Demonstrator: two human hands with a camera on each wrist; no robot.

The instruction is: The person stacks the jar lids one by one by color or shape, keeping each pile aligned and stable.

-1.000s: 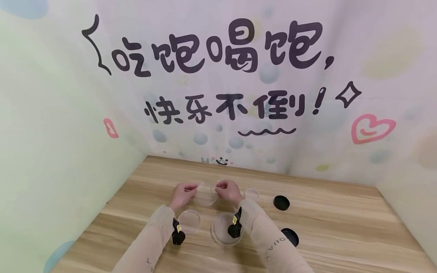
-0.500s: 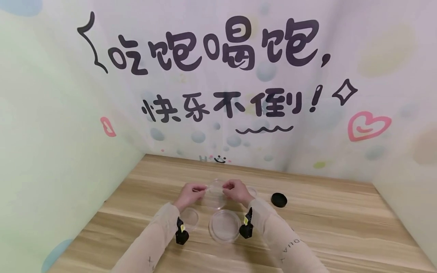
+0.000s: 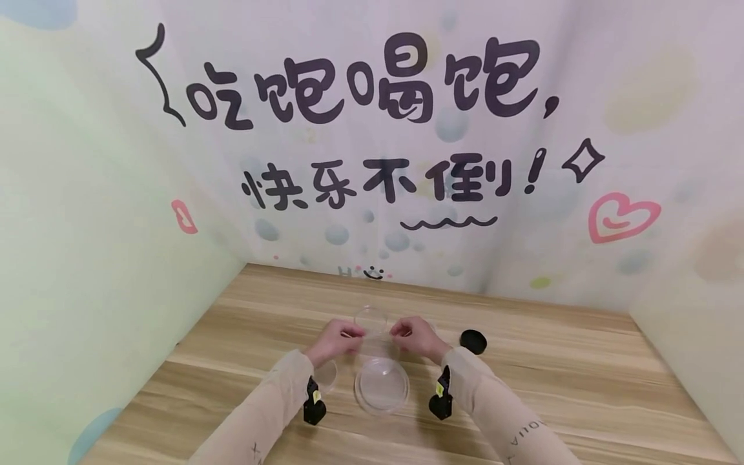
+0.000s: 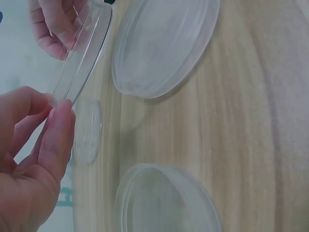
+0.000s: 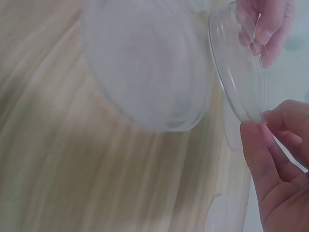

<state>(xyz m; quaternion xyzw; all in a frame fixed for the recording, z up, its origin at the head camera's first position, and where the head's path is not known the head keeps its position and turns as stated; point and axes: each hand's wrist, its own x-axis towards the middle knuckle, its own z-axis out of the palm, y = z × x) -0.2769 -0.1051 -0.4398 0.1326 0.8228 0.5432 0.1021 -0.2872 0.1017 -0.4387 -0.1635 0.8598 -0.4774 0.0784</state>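
Both hands hold a clear round petri dish piece (image 3: pixel 379 347), raised and tilted above the table. My left hand (image 3: pixel 337 339) pinches its left edge between thumb and fingers; the left wrist view shows the thumb on the rim (image 4: pixel 87 58). At the opposite edge, my right hand (image 3: pixel 416 336) pinches the rim the same way. A wider clear petri dish (image 3: pixel 382 387) lies flat on the table, just on the near side of the held piece. Smaller clear dishes lie to the left (image 3: pixel 327 376) and behind the hands (image 3: pixel 371 316).
A black round lid (image 3: pixel 473 342) lies right of the right hand. Another clear dish (image 5: pixel 222 215) shows low in the right wrist view. The wood-grain table (image 3: pixel 581 387) ends at a printed cloth wall (image 3: pixel 372 245) at the back.
Both hands have carried the held dish piece rightward and then nearer, toward the wide dish. A smaller dish now shows behind them. The right forearm has swung over a second black lid.
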